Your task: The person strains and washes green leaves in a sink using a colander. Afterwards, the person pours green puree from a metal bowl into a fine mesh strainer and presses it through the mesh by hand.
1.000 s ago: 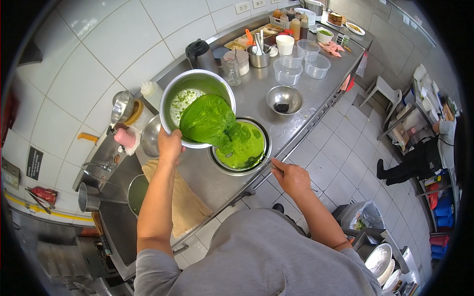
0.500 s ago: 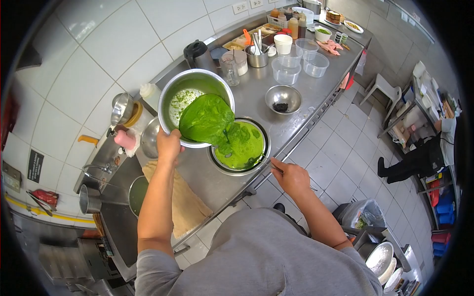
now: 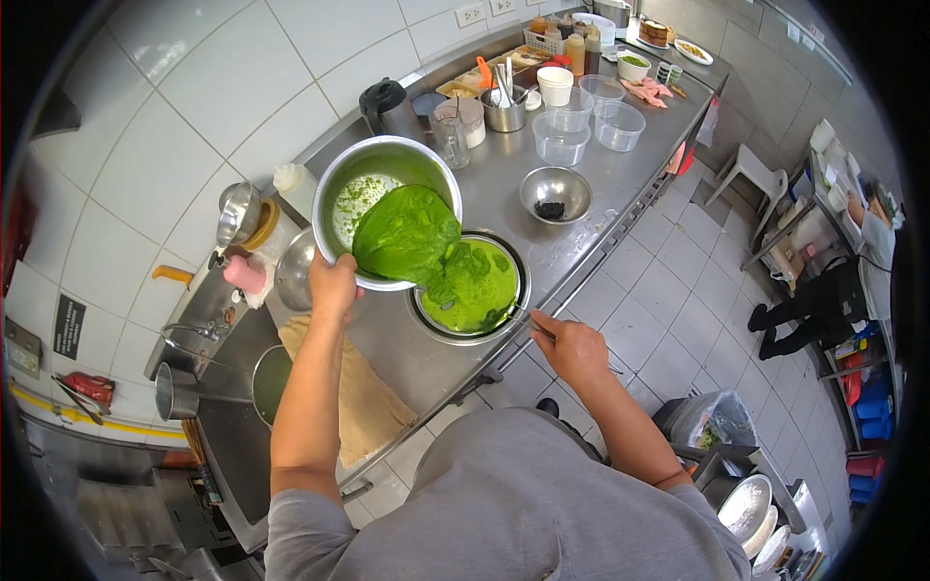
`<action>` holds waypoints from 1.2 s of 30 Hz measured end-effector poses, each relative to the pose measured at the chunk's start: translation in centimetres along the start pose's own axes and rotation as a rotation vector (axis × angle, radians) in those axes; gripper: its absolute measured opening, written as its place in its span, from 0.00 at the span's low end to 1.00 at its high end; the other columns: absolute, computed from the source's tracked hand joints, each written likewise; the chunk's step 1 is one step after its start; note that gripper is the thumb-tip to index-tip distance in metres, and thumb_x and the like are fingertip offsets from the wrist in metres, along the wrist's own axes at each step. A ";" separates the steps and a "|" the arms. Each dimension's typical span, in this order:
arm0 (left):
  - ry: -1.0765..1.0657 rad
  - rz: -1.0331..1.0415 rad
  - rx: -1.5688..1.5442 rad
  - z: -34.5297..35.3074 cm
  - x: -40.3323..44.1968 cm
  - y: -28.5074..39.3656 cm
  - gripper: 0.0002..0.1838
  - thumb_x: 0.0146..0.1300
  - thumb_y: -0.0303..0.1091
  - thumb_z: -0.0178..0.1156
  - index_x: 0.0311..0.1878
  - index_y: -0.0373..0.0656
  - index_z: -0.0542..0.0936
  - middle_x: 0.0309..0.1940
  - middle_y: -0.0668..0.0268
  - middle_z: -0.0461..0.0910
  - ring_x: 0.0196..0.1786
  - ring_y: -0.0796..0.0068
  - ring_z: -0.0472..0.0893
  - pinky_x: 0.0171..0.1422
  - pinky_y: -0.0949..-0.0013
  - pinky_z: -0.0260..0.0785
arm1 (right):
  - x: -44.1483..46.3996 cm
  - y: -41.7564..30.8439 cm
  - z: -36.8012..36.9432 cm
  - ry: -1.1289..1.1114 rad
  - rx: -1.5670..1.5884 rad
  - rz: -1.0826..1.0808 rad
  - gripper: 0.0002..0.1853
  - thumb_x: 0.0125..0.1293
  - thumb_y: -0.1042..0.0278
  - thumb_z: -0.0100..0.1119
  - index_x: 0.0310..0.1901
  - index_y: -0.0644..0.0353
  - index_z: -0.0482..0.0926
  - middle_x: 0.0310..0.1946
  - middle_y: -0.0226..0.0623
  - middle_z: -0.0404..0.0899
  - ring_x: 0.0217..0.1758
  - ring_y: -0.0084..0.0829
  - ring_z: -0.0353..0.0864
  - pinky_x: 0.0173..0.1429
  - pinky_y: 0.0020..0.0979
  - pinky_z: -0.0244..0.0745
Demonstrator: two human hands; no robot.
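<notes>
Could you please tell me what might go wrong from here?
The left hand alone grips the tilted steel bowl, so it could slip or tip too far. The thick green mixture at its lip might drop in a lump and splash from the lower metal bowl. That bowl sits near the counter's front edge, so a nudge from the right hand or its metal utensil might shift it.

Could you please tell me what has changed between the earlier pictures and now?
The co-worker at far right has shifted: feet slightly rightward, one arm farther up the picture. Nothing was visibly taken hold of or let go at the counter. The left hand still tilts the metal bowl; the right hand still holds a utensil.
</notes>
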State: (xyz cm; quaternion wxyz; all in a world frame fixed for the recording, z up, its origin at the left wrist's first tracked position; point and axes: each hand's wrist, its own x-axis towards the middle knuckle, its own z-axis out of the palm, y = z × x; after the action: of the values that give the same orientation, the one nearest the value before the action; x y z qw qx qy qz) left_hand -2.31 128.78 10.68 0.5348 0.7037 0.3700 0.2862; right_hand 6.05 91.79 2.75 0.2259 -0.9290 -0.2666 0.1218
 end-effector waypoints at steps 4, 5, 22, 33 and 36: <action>0.004 0.007 0.009 0.2 -0.2 0.0 0.24 0.64 0.23 0.55 0.64 0.36 0.76 0.37 0.60 0.83 0.21 0.73 0.77 0.18 0.72 0.67 | 0.0 -0.2 -0.3 -0.014 -0.003 0.011 0.22 0.75 0.46 0.62 0.67 0.33 0.83 0.41 0.43 0.91 0.46 0.46 0.90 0.52 0.47 0.84; 0.004 0.006 0.008 0.1 -0.1 -0.2 0.24 0.64 0.23 0.55 0.64 0.36 0.76 0.37 0.60 0.83 0.21 0.73 0.77 0.18 0.72 0.67 | 0.1 -0.3 -0.3 -0.017 0.003 0.012 0.22 0.75 0.46 0.62 0.67 0.33 0.83 0.41 0.43 0.91 0.46 0.46 0.90 0.52 0.47 0.84; -0.194 -0.603 -0.523 -1.6 5.8 -4.3 0.17 0.66 0.25 0.54 0.56 0.32 0.68 0.40 0.46 0.81 0.31 0.49 0.89 0.16 0.77 0.62 | 0.1 0.2 0.4 0.033 0.001 -0.011 0.21 0.74 0.45 0.62 0.66 0.33 0.84 0.37 0.42 0.89 0.43 0.46 0.90 0.48 0.47 0.83; -0.192 -0.584 -0.660 1.2 10.5 -8.3 0.17 0.70 0.24 0.47 0.60 0.27 0.64 0.49 0.33 0.80 0.37 0.41 0.88 0.15 0.80 0.65 | 0.3 0.2 1.1 0.081 0.007 -0.052 0.20 0.73 0.46 0.65 0.65 0.32 0.85 0.36 0.39 0.89 0.41 0.45 0.89 0.46 0.47 0.82; -0.133 -0.615 -0.653 2.7 11.9 -9.7 0.17 0.72 0.23 0.46 0.61 0.27 0.65 0.45 0.31 0.79 0.30 0.43 0.86 0.14 0.78 0.63 | 0.3 0.0 1.2 0.079 0.002 -0.034 0.20 0.73 0.46 0.65 0.64 0.32 0.85 0.36 0.39 0.89 0.41 0.45 0.89 0.46 0.46 0.82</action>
State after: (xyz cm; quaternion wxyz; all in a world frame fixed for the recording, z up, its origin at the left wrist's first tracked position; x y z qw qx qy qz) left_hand 4.48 138.63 0.69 0.8117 0.3721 0.4170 0.1698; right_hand 5.86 92.39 1.69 0.2391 -0.9282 -0.2731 0.0812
